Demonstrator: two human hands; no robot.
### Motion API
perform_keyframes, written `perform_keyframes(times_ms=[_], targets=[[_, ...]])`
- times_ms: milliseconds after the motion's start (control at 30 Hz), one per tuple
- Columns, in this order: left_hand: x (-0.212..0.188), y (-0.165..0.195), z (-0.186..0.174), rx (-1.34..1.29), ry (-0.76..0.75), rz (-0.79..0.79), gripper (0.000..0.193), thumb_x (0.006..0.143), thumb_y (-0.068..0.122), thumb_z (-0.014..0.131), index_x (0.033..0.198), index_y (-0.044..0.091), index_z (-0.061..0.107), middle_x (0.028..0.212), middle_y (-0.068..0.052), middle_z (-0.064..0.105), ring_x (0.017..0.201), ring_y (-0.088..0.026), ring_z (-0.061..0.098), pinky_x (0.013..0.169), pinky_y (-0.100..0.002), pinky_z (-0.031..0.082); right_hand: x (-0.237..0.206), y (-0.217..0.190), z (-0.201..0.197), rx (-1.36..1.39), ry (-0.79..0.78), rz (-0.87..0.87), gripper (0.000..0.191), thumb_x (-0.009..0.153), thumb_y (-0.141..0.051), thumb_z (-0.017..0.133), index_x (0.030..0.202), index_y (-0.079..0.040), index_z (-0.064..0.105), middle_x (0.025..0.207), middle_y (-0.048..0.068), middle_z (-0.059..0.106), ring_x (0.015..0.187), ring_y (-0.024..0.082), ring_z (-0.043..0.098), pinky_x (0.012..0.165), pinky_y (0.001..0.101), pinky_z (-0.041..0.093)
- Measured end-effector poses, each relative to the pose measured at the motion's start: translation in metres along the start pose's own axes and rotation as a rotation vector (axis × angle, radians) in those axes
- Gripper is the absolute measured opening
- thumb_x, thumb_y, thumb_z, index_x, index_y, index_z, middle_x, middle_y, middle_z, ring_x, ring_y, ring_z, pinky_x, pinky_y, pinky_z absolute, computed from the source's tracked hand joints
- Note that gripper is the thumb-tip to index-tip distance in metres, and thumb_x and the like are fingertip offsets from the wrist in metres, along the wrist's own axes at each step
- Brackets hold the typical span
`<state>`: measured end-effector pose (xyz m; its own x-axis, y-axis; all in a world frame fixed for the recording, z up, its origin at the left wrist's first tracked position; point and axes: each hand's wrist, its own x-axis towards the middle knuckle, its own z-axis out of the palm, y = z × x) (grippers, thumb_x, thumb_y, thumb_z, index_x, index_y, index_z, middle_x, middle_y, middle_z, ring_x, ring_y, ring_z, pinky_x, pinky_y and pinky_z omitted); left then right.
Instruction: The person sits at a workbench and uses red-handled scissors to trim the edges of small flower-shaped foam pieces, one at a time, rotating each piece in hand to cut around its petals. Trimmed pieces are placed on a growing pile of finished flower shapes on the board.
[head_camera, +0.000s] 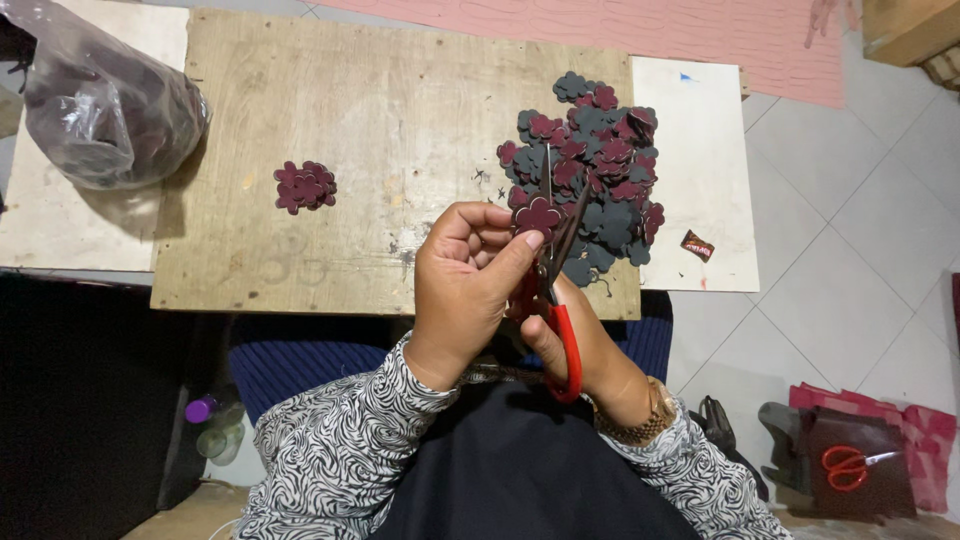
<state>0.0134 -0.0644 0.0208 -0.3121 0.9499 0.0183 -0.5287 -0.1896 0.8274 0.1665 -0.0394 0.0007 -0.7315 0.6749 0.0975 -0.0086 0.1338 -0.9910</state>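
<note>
- My left hand (468, 290) pinches a maroon flower-shaped cutout (539, 214) between thumb and fingers.
- My right hand (585, 350), mostly hidden behind the left, is closed through the handles of red-handled scissors (560, 300), whose blades stand apart around the cutout's edge.
- Just beyond the grip lies a heap of maroon and grey cutouts (600, 175) on a wooden board (380, 110).
- Farther left sits a small stack of maroon flowers (305, 186), then a plastic bag (100, 105).
</note>
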Motion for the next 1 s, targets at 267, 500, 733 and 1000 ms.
perform_keyframes(times_ms=[267, 500, 733, 1000], targets=[[0.0010, -0.0015, 0.0011, 0.008, 0.012, -0.008, 0.021, 0.094, -0.002, 0.072, 0.109, 0.001, 0.057, 0.092, -0.007, 0.072, 0.077, -0.007, 0.069, 0.067, -0.022, 0.059, 0.0025, -0.0031, 0.0026, 0.003, 0.023, 0.025, 0.100, 0.094, -0.077, 0.054, 0.149, 0.005, 0.039, 0.136, 0.012, 0.057, 0.125, 0.019, 0.055, 0.106, 0.0335, 0.048], [0.0015, -0.0034, -0.0005, 0.029, 0.005, 0.035, 0.020, 0.095, -0.002, 0.073, 0.108, 0.000, 0.058, 0.096, -0.007, 0.070, 0.081, -0.007, 0.069, 0.070, -0.022, 0.059, 0.0007, 0.0015, 0.0012, -0.054, 0.053, 0.052, 0.096, 0.091, -0.083, 0.049, 0.135, 0.003, 0.051, 0.100, 0.002, 0.054, 0.089, 0.012, 0.048, 0.077, 0.0270, 0.044], [0.0024, -0.0023, -0.0031, 0.021, -0.018, 0.022, 0.022, 0.096, -0.002, 0.072, 0.110, 0.000, 0.056, 0.095, -0.008, 0.071, 0.081, -0.008, 0.069, 0.070, -0.022, 0.059, -0.0016, 0.0042, -0.0012, -0.056, 0.049, 0.033, 0.079, 0.091, -0.086, 0.045, 0.097, -0.008, 0.049, 0.085, -0.001, 0.045, 0.076, 0.010, 0.043, 0.068, 0.0259, 0.042], [0.0057, 0.0012, -0.0070, 0.007, -0.022, -0.046, 0.029, 0.094, -0.003, 0.070, 0.117, 0.000, 0.053, 0.091, -0.010, 0.070, 0.072, -0.010, 0.067, 0.060, -0.023, 0.056, -0.0038, 0.0052, -0.0026, 0.022, 0.026, 0.073, 0.077, 0.090, -0.083, 0.050, 0.098, -0.007, 0.051, 0.086, 0.000, 0.048, 0.076, 0.010, 0.046, 0.067, 0.0248, 0.043]])
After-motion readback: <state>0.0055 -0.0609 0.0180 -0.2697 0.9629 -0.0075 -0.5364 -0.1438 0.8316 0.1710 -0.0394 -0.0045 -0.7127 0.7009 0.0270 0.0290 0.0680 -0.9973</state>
